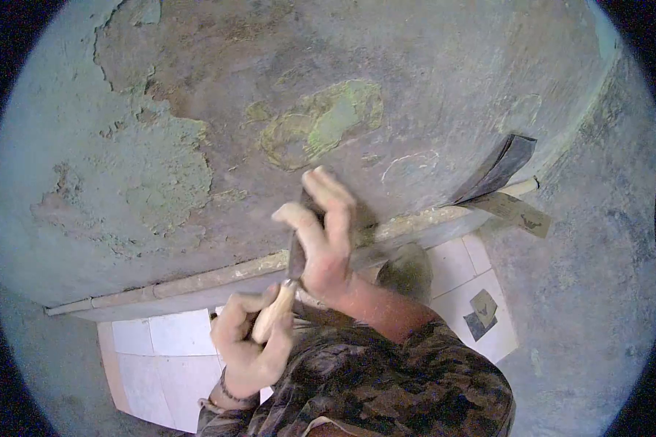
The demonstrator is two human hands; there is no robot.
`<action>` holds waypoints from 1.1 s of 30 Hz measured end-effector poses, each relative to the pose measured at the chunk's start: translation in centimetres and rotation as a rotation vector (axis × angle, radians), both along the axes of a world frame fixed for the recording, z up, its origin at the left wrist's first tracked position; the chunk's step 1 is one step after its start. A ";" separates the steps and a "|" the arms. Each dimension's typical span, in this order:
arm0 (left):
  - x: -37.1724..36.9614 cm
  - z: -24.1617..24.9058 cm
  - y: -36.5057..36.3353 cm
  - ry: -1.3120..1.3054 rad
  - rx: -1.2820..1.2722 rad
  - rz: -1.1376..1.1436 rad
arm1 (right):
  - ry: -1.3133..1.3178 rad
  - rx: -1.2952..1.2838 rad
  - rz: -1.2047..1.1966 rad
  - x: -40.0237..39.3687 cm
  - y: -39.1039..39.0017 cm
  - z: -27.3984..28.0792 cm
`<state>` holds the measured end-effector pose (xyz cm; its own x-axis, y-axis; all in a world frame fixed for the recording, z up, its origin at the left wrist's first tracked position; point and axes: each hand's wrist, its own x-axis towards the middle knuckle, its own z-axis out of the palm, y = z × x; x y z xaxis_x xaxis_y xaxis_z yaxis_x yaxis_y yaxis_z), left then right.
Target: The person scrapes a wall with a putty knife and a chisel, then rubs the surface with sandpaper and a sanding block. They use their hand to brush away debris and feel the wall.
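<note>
My left hand [251,342], with a dark bracelet at the wrist, grips the pale wooden handle of a scraper [275,315]. The tool's dark metal blade points up toward the peeling wall [248,160]. Around the blade is my right hand [324,240], with the thumb on one side and the fingers stretched along the other. Slight blur and the hand itself hide part of the blade, so its tip is hard to make out. Both hands are in front of my camouflage clothing [386,371].
A pipe [197,280] runs along the wall's foot. Sheets of sandpaper [497,169] lean there at the right, with a paler sheet [514,211] beside them. White tiles [153,364] cover the floor; small paper pieces [481,315] lie on them at right.
</note>
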<state>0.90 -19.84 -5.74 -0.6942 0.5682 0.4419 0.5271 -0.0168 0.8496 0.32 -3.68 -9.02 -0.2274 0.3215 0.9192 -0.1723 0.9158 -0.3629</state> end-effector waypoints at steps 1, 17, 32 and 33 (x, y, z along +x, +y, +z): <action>0.4 -0.1 -0.3 -0.150 0.063 0.001 | -0.007 0.050 0.021 -0.3 0.1 -0.7; -1.7 0.0 -1.2 -0.301 0.128 -0.002 | -0.017 0.008 -0.069 -0.4 -0.4 0.4; -1.8 -0.9 -1.4 0.011 0.078 0.046 | 0.064 0.008 0.017 -1.7 -0.7 0.0; -1.7 -1.1 -1.2 -0.109 0.139 0.067 | 0.061 0.003 0.052 -1.9 -0.9 0.0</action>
